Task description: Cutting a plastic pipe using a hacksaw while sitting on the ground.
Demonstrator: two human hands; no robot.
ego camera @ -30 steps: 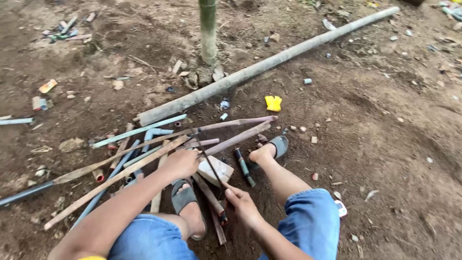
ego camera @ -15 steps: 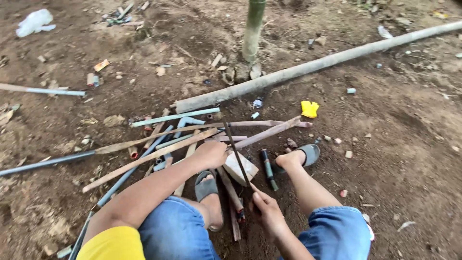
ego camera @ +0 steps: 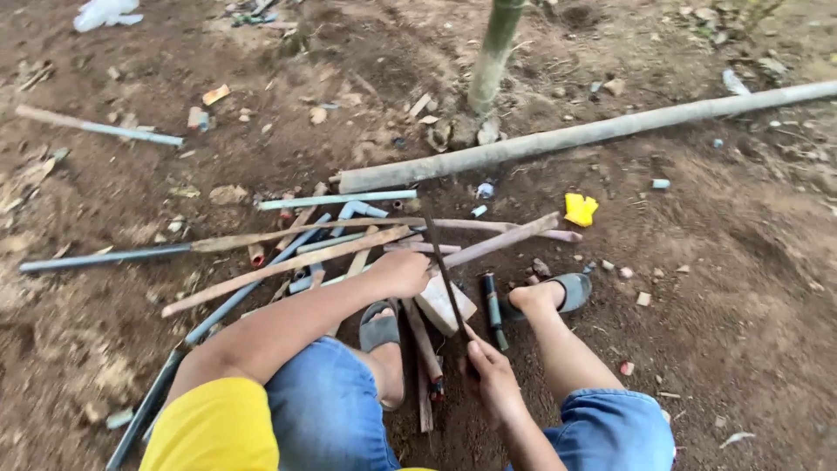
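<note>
Over the wood block [ego camera: 446, 304], a thin blade [ego camera: 445, 272] angled up-left from the gripping right hand [ego camera: 490, 381]; left hand [ego camera: 403, 272] clamped on a stick [ego camera: 288, 262].

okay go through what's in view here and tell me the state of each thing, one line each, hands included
left hand: closed on the sticks over the block
right hand: closed on the dark blade's lower end
dark blade: tilted, crossing the sticks
wooden block: lying flat on the soil
long grey pipe: lying on the ground
yellow scrap: crumpled, lying loose
pile of sticks and pipes: scattered, crossing each other
</note>
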